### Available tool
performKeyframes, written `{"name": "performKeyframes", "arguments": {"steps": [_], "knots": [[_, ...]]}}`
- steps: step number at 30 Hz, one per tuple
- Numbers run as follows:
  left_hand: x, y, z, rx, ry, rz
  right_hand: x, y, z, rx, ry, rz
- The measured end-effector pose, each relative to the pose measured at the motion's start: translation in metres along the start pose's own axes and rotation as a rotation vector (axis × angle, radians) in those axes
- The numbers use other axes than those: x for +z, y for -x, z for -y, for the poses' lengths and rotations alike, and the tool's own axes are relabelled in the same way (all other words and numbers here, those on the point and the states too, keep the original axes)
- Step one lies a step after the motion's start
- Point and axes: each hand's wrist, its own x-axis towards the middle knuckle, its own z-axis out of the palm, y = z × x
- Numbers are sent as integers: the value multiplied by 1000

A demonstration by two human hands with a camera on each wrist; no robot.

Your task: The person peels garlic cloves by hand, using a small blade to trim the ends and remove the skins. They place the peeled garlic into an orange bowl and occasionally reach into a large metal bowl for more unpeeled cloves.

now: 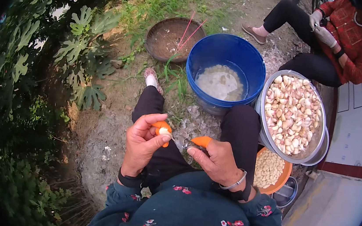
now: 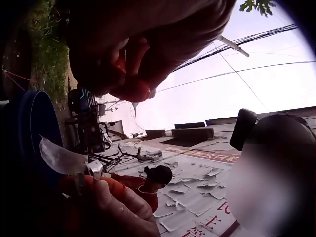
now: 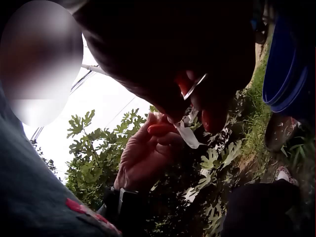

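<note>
In the head view my left hand, with orange finger covers, pinches a pale garlic clove between thumb and fingers. To its right, my right hand grips a small metal tool; an orange cover is on a finger. The hands are apart. A pale, curved, translucent piece shows beside the right hand in the left wrist view; whether it is blade or skin I cannot tell. The right wrist view shows a thin shiny edge at the right hand's dark fingers.
A blue bucket holds water and pale cloves. Right of it stand a metal basin of unpeeled garlic and an orange bowl of peeled cloves. A woven basket lies beyond. A seated person in red wears gloves.
</note>
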Motion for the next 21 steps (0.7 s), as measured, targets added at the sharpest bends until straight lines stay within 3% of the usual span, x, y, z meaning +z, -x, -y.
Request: {"name": "performKeyframes", "arguments": {"steps": [11,21], "knots": [[4,-4,0,324,-764,172,-6,-4,2,-106,135,-27],[3,-10,-5,309,-776,345,-17,-5,1,-91,94,100]]}}
